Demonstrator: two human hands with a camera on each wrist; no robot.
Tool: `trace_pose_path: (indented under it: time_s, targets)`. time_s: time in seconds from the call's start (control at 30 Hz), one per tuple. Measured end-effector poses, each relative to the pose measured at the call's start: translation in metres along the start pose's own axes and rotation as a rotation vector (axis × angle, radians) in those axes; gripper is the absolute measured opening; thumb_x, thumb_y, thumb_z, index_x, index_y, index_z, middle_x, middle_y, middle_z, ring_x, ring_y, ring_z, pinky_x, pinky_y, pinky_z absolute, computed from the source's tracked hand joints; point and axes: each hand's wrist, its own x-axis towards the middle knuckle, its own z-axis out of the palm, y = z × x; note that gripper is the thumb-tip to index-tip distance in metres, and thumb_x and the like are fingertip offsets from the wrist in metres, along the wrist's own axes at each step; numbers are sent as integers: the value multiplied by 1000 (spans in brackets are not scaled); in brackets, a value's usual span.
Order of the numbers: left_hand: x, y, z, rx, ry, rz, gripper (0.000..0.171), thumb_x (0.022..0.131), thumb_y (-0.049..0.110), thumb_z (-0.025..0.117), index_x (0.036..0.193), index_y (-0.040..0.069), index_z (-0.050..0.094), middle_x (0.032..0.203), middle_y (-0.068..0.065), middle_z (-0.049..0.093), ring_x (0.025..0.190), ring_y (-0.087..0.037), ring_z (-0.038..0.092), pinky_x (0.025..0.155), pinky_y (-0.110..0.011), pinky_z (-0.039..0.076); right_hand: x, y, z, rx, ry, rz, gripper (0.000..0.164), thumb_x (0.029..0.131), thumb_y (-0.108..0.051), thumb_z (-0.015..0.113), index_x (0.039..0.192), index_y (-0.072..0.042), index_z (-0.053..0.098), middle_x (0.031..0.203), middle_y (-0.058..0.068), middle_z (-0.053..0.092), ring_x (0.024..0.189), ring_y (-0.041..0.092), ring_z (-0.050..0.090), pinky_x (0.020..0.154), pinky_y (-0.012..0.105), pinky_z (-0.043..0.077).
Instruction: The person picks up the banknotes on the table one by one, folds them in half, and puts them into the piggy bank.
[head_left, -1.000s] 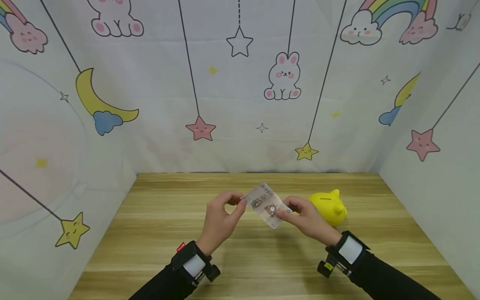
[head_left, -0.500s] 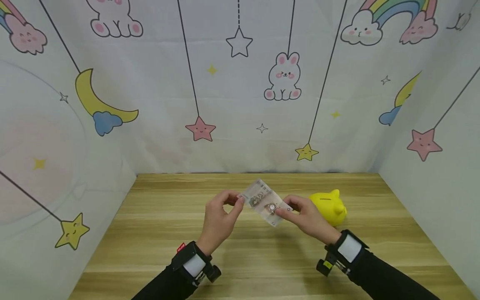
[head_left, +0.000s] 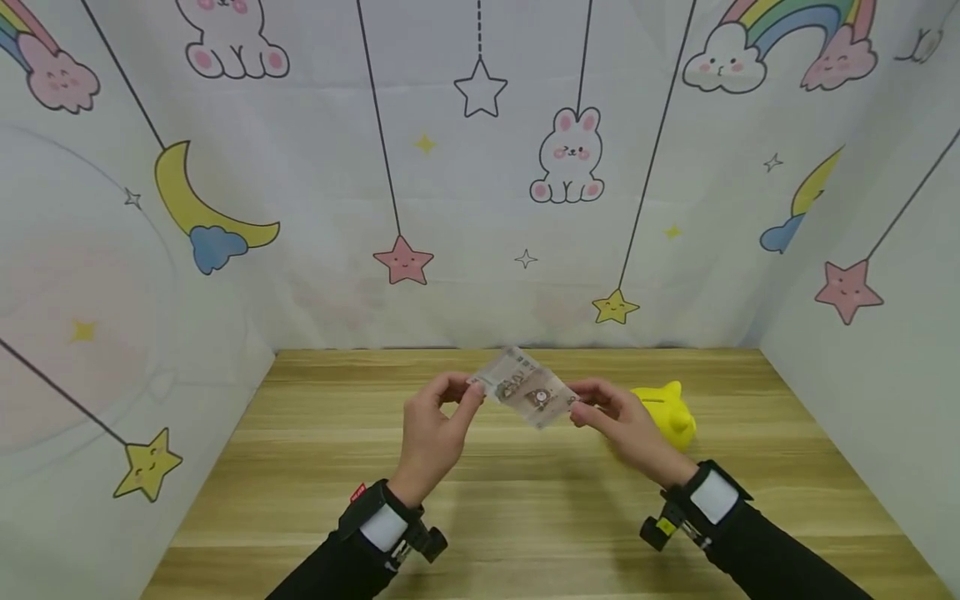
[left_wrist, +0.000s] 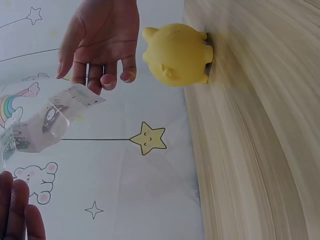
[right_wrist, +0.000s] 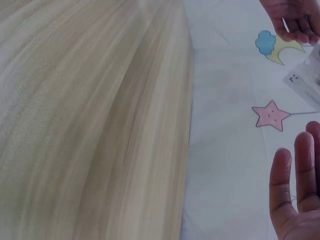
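A creased, pale banknote (head_left: 528, 390) with brownish print is held up over the table in the head view. My left hand (head_left: 438, 429) pinches its left corner between thumb and forefinger. At the right corner is my right hand (head_left: 630, 425), its thumb tip beside the note's edge and its forefinger behind it. The left wrist view shows that right hand (left_wrist: 105, 45) with thumb apart from the fingers, fingertips right at the banknote (left_wrist: 50, 120). A yellow piggy bank (head_left: 672, 417) stands behind the right hand, partly hidden by it in the head view.
Both hands are over a wood-grain table (head_left: 337, 467). White cloth walls (head_left: 480, 208) printed with stars, rabbits and clouds enclose it at the back and sides. Each wrist wears a black strap with a small camera (head_left: 660, 529).
Both hands have lifted the banknote slightly. My right thumb has slid off its face to the corner, and the right hand has shifted a little to the right, covering more of the piggy bank.
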Motion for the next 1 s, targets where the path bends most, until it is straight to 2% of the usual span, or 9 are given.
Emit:
trace_pose_path:
  time_s: [0.2,0.33,0.43,0.57,0.67,0.83,0.9,1.0]
  targets:
    - [1,-1,-1,-34,26,-21,8,103,12,73,105,4,74,92,-5,76,82,-19,72,80,-33,59,-1,1,-2,43,4,31,33,111,-14,60,136,8,60,123,23,70,102,20,70,93,29,59]
    - [-1,-3,0,-43,47,-4,8,102,10,73,104,2,74,93,-7,76,81,-19,71,77,-32,58,0,1,1,29,45,45,28,110,-17,63,127,4,67,114,15,73,96,21,70,90,29,59]
    - [-2,-7,1,-18,70,33,7,101,9,73,103,2,75,92,-6,76,80,-18,69,75,-33,58,1,-1,2,27,82,57,24,109,-19,66,119,3,70,106,9,75,91,19,69,87,30,59]
    - [-2,-12,1,76,96,162,3,99,4,74,101,6,75,91,-5,75,80,-17,69,74,-35,58,1,-3,2,23,111,49,23,108,-21,67,112,1,72,100,4,75,88,17,69,85,29,59]
    - [-1,-16,1,161,101,311,6,97,3,73,100,7,75,91,-6,74,81,-18,70,74,-35,59,2,-6,2,30,106,26,22,108,-19,66,112,2,71,99,5,75,87,17,69,84,30,60]
    - [1,-15,3,338,72,539,5,99,7,69,98,10,73,90,-5,70,82,-21,68,75,-36,57,3,-11,4,35,95,-4,21,109,-17,65,111,3,71,99,6,74,86,17,69,84,29,60]
    - [3,-13,5,408,59,607,4,95,6,72,96,10,73,88,-3,69,80,-20,67,73,-37,56,3,-13,5,33,92,-21,20,109,-16,65,111,3,72,98,8,74,86,18,69,83,30,60]
    - [4,-10,7,474,44,690,14,85,1,79,94,10,75,86,-1,69,76,-19,66,71,-37,57,5,-15,8,33,86,-43,19,109,-14,65,111,4,71,97,11,73,85,18,69,82,30,60]
